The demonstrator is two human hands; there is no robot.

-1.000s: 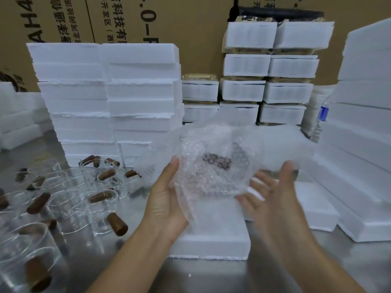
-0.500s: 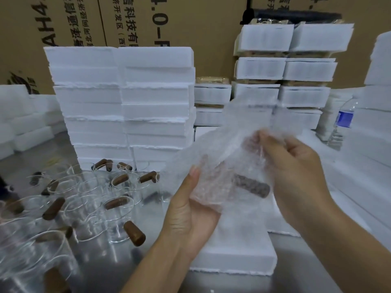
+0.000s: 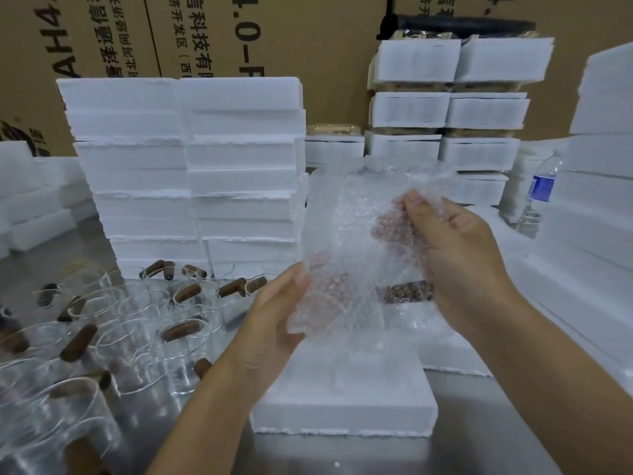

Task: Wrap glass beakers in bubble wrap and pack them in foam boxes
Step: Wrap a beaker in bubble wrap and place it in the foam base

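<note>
Bubble wrap is bundled loosely round a glass beaker. Only the beaker's brown handle shows through the film. The bundle is held in the air just above a flat white foam box that lies on the bench.

The left hand cups the lower left of the bundle, with its thumb on the front of the wrap and its fingers curled behind. The right hand grasps the right side, its thumb and fingers pinching a fold of wrap near the top.

Behind, tall brown cartons carry print that runs sideways: "AH4", "4.0-F" and Chinese characters including "科技有" and "开发区". The smaller print is too blurred to read. A water bottle with a blue label stands at the right between foam stacks; its label text cannot be read.

The bench is bare grey metal with a dull sheen. On its left stand many loose beakers with brown handles, packed close together. Behind them rise 2 columns of white foam boxes side by side. More foam is piled at the far left, the back and the right.
</note>
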